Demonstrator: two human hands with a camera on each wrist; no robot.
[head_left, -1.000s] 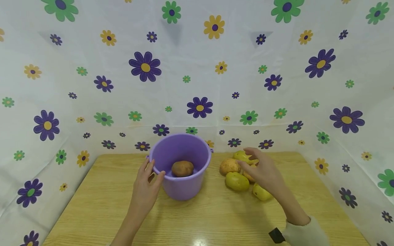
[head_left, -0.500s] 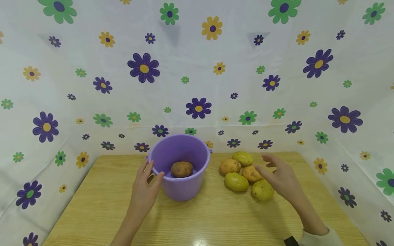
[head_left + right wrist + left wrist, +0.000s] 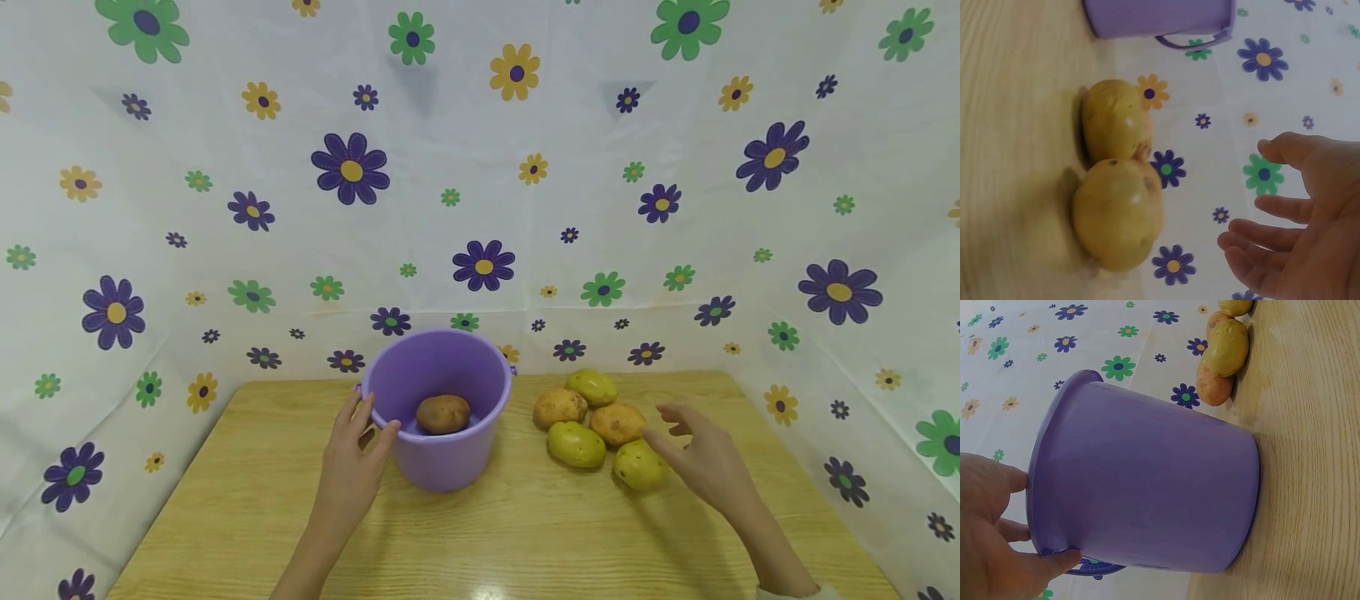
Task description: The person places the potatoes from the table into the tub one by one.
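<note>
A purple bucket (image 3: 444, 458) stands upright on the table with one brown potato (image 3: 443, 414) on its bottom. My left hand (image 3: 354, 458) holds the bucket's rim at the near left; the left wrist view shows its thumb and fingertips spread along the rim (image 3: 1034, 481). Right of the bucket lies a cluster of potatoes: yellow-green ones (image 3: 576, 443) and brown ones (image 3: 560, 408). My right hand (image 3: 708, 457) hovers just right of the cluster, holding nothing. Its fingers are loosely bent and apart in the right wrist view, beside the nearest yellow-green potato (image 3: 1116, 215).
The wooden table (image 3: 480, 542) runs back to a white flowered cloth (image 3: 420, 225) that hangs behind and at both sides. The bucket's purple handle (image 3: 1194, 44) hangs behind it in the right wrist view.
My right hand has drawn back to the right and slightly down from over the potatoes, uncovering them. My left hand and the bucket have stayed in place.
</note>
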